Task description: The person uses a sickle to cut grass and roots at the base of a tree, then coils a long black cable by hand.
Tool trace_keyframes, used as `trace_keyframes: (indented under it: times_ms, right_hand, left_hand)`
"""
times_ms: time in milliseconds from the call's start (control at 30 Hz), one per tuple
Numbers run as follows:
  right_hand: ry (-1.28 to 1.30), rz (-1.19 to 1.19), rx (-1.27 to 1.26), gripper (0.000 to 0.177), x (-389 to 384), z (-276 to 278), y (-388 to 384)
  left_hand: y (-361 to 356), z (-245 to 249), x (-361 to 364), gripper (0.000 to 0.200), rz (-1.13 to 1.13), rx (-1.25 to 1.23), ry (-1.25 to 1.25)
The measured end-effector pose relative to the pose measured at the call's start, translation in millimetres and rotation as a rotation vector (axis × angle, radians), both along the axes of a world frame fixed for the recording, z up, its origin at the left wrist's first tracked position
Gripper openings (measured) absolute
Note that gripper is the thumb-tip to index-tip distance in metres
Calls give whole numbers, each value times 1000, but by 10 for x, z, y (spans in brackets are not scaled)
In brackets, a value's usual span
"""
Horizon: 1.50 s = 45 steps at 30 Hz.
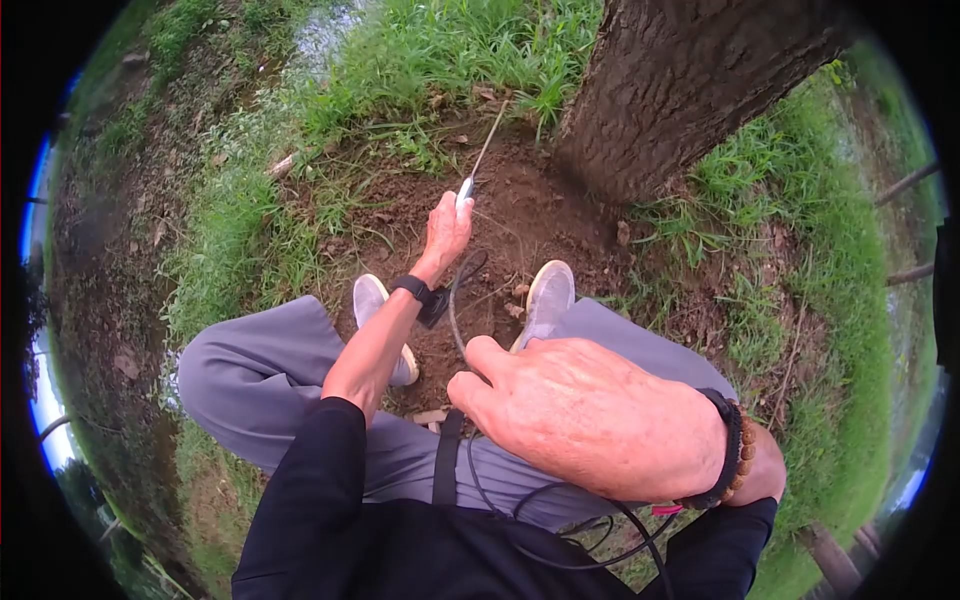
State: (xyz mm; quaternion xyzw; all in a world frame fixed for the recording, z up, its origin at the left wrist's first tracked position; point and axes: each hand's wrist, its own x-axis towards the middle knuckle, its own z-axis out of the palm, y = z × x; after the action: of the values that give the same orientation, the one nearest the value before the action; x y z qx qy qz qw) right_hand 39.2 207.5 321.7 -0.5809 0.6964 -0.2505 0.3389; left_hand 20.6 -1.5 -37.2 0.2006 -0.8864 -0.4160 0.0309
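My left hand, wearing a black wristband, reaches forward over bare soil. It is closed around the white handle of a tool with a long, thin metal blade. The tool looks like a narrow knife, and its tip points away towards the grass edge. Close to the camera, my right hand shows its back, with the fingers curled under. Its fingertips and anything in them are hidden. A dark cable runs behind its thumb side. Dug-up brown soil lies under the blade, beside the tree trunk.
My two shoes stand on the soil, knees spread to either side. Grass grows around the bare patch. More black cable loops across my lap. A pale stick lies at the left.
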Motion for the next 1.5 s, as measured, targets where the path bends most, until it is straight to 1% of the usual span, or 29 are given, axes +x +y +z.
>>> trace_keyframes:
  times_ms: [67, 100, 167, 233, 267, 300, 400, 467, 600, 700, 767, 800, 833, 900, 933, 1000, 1033, 1100, 1167, 1200, 1233, 1300, 1333, 1400, 1500]
  right_hand:
    - [43, 43, 85, 17, 3, 1, -7]
    - [44, 43, 89, 17, 4, -3, -10]
    - [43, 31, 73, 16, 7, -16, -17]
    - [34, 25, 61, 16, 9, -37, -22]
    - [31, 17, 47, 16, 9, -47, -26]
    - [32, 21, 49, 16, 13, -55, -31]
    - [42, 25, 59, 15, 10, -73, -30]
    - [13, 46, 41, 14, -6, -61, -34]
    - [11, 41, 58, 14, -12, -43, -35]
    - [18, 27, 35, 14, 4, -66, -18]
    - [29, 38, 42, 14, 1, -62, -18]
    - [29, 38, 43, 14, 2, -60, -19]
    - [26, 40, 46, 13, 3, -57, -25]
    - [23, 46, 49, 13, 2, -48, -39]
    - [18, 42, 54, 12, -3, -40, -46]
    - [17, 37, 59, 12, -9, -34, -52]
    - [10, 29, 55, 12, -10, -32, -54]
    - [2, 23, 54, 12, -12, -25, -65]
    - [23, 22, 74, 12, -14, -5, -80]
    - [24, 23, 75, 12, -16, -11, -79]
    - [32, 22, 83, 13, -19, -25, -73]
    - [43, 21, 88, 13, -22, -34, -67]
    - [37, 27, 72, 13, -30, -39, -64]
    - [16, 31, 59, 13, -5, -51, -48]
    - [26, 47, 45, 13, -8, -33, -48]
  left_hand:
    - [58, 34, -300, 28, 68, 7, 76]
    - [105, 33, -451, 28, 68, 11, 77]
    - [227, -17, -685, 31, 77, 84, 162]
    - [388, -93, -761, 32, 1, 65, -38]
    - [453, -119, -746, 34, -63, 20, -225]
    - [465, -327, -718, 35, -70, 86, -202]
    - [465, -229, -580, 35, -70, 100, -179]
    - [333, -113, -407, 33, -135, 63, -223]
    - [98, -213, -60, 32, -170, 120, -157]
    - [-46, -128, 242, 32, -180, 116, -138]
    - [-157, -95, 418, 32, -206, 100, -173]
    - [-203, -85, 443, 32, -134, 119, -148]
    - [-219, -35, 414, 29, -32, 302, -163]
    - [-214, 45, 288, 26, 29, 426, -151]
    - [-202, 68, 188, 26, 30, 426, -150]
    - [-165, 77, -72, 26, 38, 362, 10]
    - [-144, 47, -217, 26, 39, 364, 11]
    - [-87, -40, -516, 28, 17, 177, 173]
    - [16, -224, -759, 29, 23, 176, 203]
    - [93, -321, -793, 29, 3, 125, 184]
    - [184, -261, -719, 30, -33, 152, 55]
    - [284, -466, -495, 31, -50, 177, -28]
    - [293, -415, -432, 31, -54, 174, -24]
    - [250, -282, -196, 31, -97, 164, -135]
    - [45, -172, 7, 30, -133, 173, -155]
